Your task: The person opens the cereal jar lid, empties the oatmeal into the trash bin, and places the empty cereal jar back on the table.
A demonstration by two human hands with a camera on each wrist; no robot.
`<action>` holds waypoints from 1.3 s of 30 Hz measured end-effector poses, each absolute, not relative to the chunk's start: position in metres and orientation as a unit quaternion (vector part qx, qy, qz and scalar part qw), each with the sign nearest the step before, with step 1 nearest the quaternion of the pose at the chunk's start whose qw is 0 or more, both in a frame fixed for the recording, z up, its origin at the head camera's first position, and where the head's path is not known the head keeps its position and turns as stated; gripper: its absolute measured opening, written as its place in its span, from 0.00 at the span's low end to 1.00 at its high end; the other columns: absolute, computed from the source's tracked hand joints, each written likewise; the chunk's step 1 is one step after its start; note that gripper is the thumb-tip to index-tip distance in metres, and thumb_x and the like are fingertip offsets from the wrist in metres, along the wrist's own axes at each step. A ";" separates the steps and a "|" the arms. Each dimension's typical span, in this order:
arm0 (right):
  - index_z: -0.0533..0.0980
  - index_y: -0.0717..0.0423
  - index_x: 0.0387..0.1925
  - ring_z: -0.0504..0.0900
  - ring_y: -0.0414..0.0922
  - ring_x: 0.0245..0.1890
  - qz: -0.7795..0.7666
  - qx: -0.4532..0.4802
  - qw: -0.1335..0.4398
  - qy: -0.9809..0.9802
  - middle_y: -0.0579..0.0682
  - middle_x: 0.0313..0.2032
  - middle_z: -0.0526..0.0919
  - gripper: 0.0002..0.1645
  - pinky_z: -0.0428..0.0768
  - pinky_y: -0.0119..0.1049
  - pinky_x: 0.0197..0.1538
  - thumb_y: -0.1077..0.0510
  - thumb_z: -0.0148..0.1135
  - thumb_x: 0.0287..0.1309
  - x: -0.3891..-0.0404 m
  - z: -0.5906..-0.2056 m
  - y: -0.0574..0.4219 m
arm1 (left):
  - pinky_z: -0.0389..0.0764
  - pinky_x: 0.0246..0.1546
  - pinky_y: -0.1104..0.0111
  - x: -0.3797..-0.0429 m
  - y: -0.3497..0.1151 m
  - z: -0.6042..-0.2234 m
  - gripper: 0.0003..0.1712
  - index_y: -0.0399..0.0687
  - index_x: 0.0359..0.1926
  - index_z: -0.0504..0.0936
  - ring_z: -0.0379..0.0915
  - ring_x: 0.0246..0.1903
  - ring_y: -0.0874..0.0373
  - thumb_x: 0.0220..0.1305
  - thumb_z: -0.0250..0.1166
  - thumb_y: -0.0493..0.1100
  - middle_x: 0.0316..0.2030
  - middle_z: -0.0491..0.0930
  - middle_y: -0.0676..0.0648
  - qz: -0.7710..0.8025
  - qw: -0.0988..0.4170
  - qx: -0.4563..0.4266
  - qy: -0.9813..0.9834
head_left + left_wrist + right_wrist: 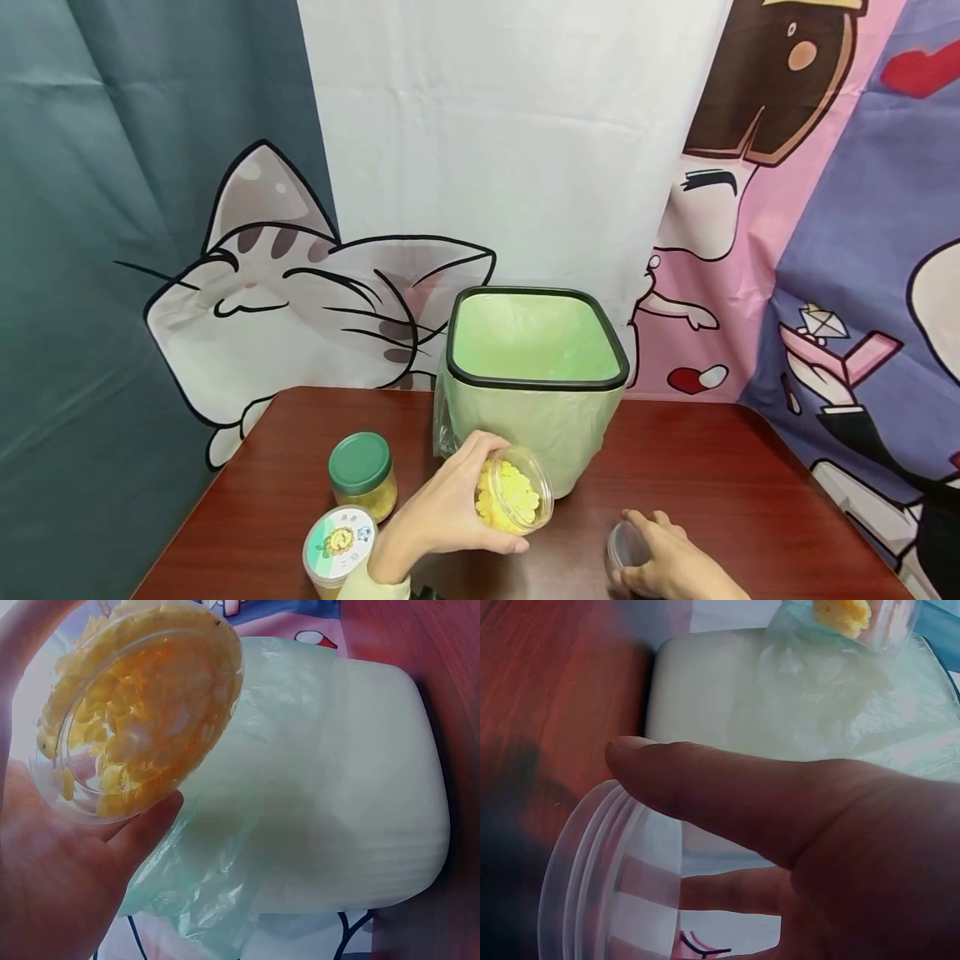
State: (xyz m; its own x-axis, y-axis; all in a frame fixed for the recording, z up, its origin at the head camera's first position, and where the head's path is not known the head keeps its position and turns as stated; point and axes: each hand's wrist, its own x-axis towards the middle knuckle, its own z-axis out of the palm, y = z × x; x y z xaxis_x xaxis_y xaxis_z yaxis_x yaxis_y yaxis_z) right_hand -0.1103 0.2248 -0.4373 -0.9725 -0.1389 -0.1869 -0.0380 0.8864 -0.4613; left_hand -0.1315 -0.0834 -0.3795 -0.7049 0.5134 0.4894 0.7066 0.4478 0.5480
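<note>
My left hand (pixel 457 508) grips a clear round tub (pixel 517 492) of small yellow flower-shaped pieces. The tub is tilted, its open mouth turned to the right, in front of a bin (pixel 517 417) with a black rim and a pale green liner. In the left wrist view the yellow pieces (pixel 127 720) show through the tub's clear bottom. Low over the table at the right, my right hand (pixel 675 562) holds a clear round lid (pixel 628 546) by its edge. From the right wrist, the thumb (pixel 705 784) lies along the lid's ridged rim.
Left of my left hand stand a glass jar with a green lid (pixel 362 462) and a container with a white and green printed lid (pixel 341 546). The brown table (pixel 712 467) ends at a cartoon-printed curtain (pixel 480 142) behind the bin.
</note>
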 end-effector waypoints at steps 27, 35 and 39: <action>0.64 0.60 0.60 0.68 0.58 0.41 -0.237 -0.037 0.136 0.961 0.63 0.46 0.68 0.54 0.72 0.54 0.35 0.46 0.77 0.28 -0.111 -0.450 0.230 | 0.73 0.47 0.69 -0.131 -0.087 -0.378 0.51 0.56 0.56 0.65 0.67 0.45 0.68 0.29 0.74 0.67 0.49 0.67 0.59 -0.394 0.152 -0.329 -0.845; 0.67 0.58 0.55 0.68 0.58 0.38 -0.220 -0.048 0.107 0.968 0.62 0.44 0.69 0.50 0.73 0.52 0.33 0.47 0.78 0.26 -0.109 -0.456 0.233 | 0.73 0.47 0.69 -0.131 -0.088 -0.376 0.50 0.58 0.56 0.65 0.68 0.45 0.66 0.30 0.73 0.68 0.49 0.67 0.59 -0.410 0.159 -0.342 -0.830; 0.66 0.60 0.56 0.68 0.61 0.40 -0.210 -0.048 0.111 0.970 0.65 0.46 0.68 0.50 0.72 0.55 0.34 0.45 0.77 0.29 -0.109 -0.458 0.234 | 0.73 0.47 0.70 -0.129 -0.089 -0.373 0.50 0.57 0.56 0.65 0.67 0.45 0.67 0.31 0.72 0.69 0.49 0.67 0.59 -0.413 0.162 -0.345 -0.827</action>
State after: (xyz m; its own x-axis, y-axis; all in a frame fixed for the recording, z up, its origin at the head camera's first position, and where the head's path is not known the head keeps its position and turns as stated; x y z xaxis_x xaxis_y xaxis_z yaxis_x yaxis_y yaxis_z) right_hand -0.1087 0.2339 -0.4582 -0.9708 -0.1401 -0.1949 -0.0468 0.9069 -0.4188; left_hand -0.1294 -0.0892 -0.3733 -0.7094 0.4372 0.5528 0.7046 0.4203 0.5718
